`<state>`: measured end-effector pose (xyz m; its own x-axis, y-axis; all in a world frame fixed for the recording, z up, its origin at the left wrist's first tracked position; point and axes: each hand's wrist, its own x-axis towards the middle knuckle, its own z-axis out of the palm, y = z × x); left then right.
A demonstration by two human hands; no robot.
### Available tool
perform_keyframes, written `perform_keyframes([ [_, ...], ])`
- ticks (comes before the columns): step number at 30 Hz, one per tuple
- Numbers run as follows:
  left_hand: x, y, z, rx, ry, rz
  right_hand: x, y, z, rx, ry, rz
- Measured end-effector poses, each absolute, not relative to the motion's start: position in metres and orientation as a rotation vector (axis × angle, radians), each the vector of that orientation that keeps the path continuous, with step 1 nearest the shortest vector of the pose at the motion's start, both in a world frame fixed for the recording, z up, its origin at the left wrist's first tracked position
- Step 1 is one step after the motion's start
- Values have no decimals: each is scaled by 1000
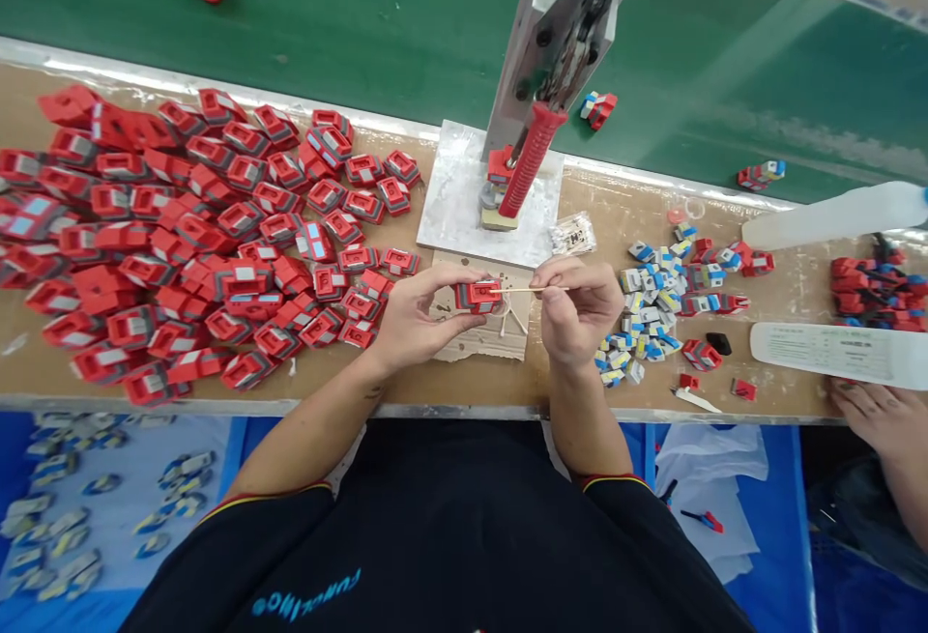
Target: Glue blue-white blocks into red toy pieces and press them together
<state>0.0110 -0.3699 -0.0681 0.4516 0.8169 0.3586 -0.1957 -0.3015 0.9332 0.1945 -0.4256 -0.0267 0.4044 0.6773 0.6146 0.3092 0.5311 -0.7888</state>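
1. Pinching the red part (477,296) above the desk (464,389), the left hand (420,317) at nine o'clock should brace it steadily.
2. Clasping the thin stick (519,290), the right hand (580,309) at three o'clock should guide its tip lightly over the part's face.

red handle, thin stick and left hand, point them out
Red handle (532,161), head view: middle of the grip
Thin stick (519,290), head view: mid-shaft
Left hand (412,317), head view: middle of the hand

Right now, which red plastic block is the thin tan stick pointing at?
The red plastic block held in the left hand; the piled others lie unheld on the brown bench.
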Motion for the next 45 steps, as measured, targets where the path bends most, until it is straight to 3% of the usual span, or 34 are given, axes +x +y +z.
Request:
perform_keyframes([
  [17,11,-372,-59,1600,549,1074,194,-427,-32,-1098,-1267,352],
  [27,11,-370,-63,1675,539,1169,202,-434,-27,-1164,-1383,91],
  [34,11,-365,-61,1710,548,1224,219,-436,-22,-1079,-1365,136],
  [45,6,-358,-65,1571,700,1250,240,-436,-41,-1435,-1951,428],
])
